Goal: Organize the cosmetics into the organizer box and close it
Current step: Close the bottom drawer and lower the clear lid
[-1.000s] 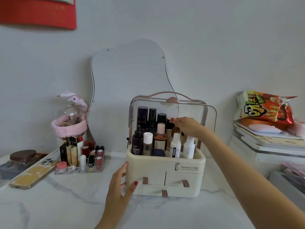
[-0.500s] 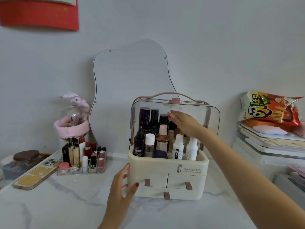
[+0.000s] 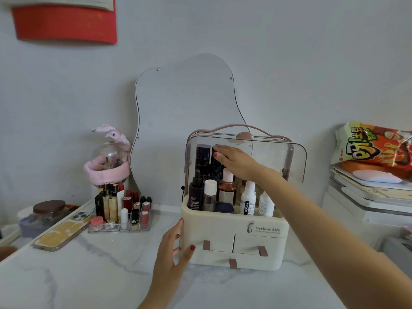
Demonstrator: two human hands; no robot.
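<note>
a cream organizer box (image 3: 234, 239) sits on the marble counter (image 3: 89, 275), full of bottles (image 3: 225, 188). the left hand (image 3: 172, 250) stays flat against its side. the right hand (image 3: 236, 160), fingers straight, has moved leftward across the tall bottles; the clear lid (image 3: 278, 161) remains raised, so closing comes next.

bottles (image 3: 225, 192) in organizer box (image 3: 234, 248), mirror (image 3: 185, 112) behind

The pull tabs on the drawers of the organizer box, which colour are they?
The pull tabs are dusty pink-brown on the cream organizer box, seen in the head view.
</note>
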